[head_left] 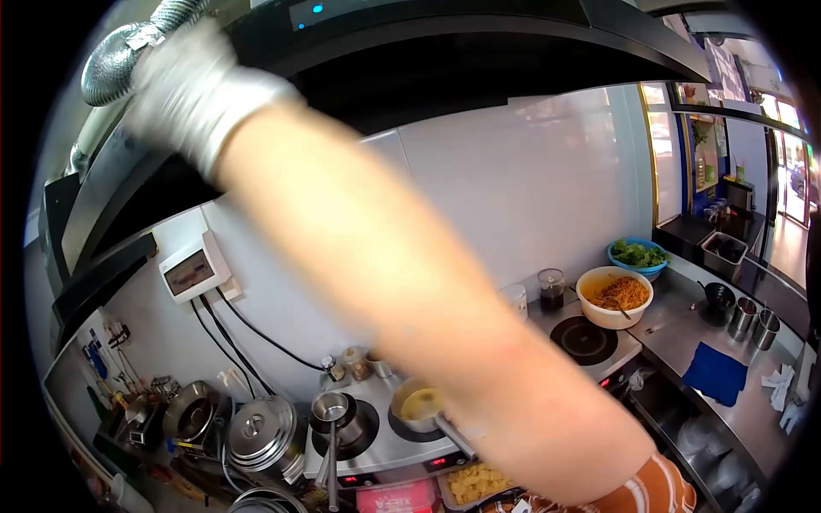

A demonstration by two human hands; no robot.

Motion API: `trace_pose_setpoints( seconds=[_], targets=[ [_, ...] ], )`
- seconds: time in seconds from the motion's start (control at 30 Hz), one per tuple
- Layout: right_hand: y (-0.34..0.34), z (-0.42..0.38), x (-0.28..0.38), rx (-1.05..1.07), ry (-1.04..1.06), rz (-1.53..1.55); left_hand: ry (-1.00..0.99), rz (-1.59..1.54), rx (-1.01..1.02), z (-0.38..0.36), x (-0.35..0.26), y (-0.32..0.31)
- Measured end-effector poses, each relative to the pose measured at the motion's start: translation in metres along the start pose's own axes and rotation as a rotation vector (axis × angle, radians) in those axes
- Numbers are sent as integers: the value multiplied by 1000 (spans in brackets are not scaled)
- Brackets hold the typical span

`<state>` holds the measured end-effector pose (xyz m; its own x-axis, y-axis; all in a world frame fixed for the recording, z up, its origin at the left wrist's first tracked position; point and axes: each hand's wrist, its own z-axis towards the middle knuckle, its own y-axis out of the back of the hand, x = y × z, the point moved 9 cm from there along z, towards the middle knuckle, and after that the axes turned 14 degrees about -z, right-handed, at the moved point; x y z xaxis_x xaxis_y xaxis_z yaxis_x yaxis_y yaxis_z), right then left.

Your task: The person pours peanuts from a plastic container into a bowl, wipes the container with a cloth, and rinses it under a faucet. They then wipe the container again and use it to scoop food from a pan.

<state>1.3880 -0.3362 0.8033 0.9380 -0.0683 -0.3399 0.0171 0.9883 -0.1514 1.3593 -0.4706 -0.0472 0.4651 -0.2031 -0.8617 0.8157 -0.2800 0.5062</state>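
Observation:
My right hand [192,94], in a pale glove, is raised high at the upper left. It is at the left part of the black range hood [428,81], in front of a silver foil duct [107,68]. Motion smears the fingers, so I cannot make out whether they hold or touch anything. My bare forearm crosses the whole view from a striped orange sleeve [663,487]. Below it, a saucepan with yellowish liquid [421,403] and a small steel pan [330,407] sit on the cooktop [376,393]. My left hand is out of sight.
A white bowl of orange shredded food [586,295], a blue bowl of greens [616,256] and a blue cloth [716,374] lie to the right. Lidded steel pots [261,432] stand lower left. Cables [244,333] hang from a wall box [192,265].

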Motion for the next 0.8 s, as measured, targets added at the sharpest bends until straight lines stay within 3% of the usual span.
trace_pose_setpoints(
  seconds=[0.03,0.07,0.13,0.2,0.27,0.3,0.33,0.4,0.43,0.47,0.5,0.57,0.6,0.67,0.7,0.8],
  targets=[
    [9,-28,46,-48,138,136,4,1,4,-2,2,-1],
    [-2,-50,94,198,359,268,5,-2,7,-4,3,-2],
    [-17,-117,167,267,744,462,9,-12,12,-6,5,-4],
    [-9,-183,142,152,859,550,13,-27,11,-10,6,-5],
    [1,-209,50,205,748,590,17,-39,17,-12,7,-7],
    [40,-216,-25,131,599,672,17,-45,23,-14,7,-7],
    [23,-223,-77,167,445,504,16,-49,27,-14,8,-6],
    [41,-237,-230,187,-24,-33,14,-54,27,-14,8,-4],
    [63,-260,-320,71,-549,422,15,-55,28,-14,9,-3],
    [113,-259,-374,-118,-479,-155,18,-60,32,-15,10,-3],
    [138,-269,-444,-133,-654,-253,21,-57,34,-15,9,-2],
    [170,-261,-528,-165,-778,-450,22,-58,40,-16,9,-3],
    [179,-254,-545,-216,-863,-460,24,-58,42,-18,9,-4],
    [170,-208,-529,-119,-952,-508,30,-60,37,-20,8,-3],
    [150,-178,-478,-165,-930,-258,33,-63,35,-21,8,-3],
    [98,-82,-313,-111,-539,-195,52,-65,23,-26,9,-3]
  ],
)
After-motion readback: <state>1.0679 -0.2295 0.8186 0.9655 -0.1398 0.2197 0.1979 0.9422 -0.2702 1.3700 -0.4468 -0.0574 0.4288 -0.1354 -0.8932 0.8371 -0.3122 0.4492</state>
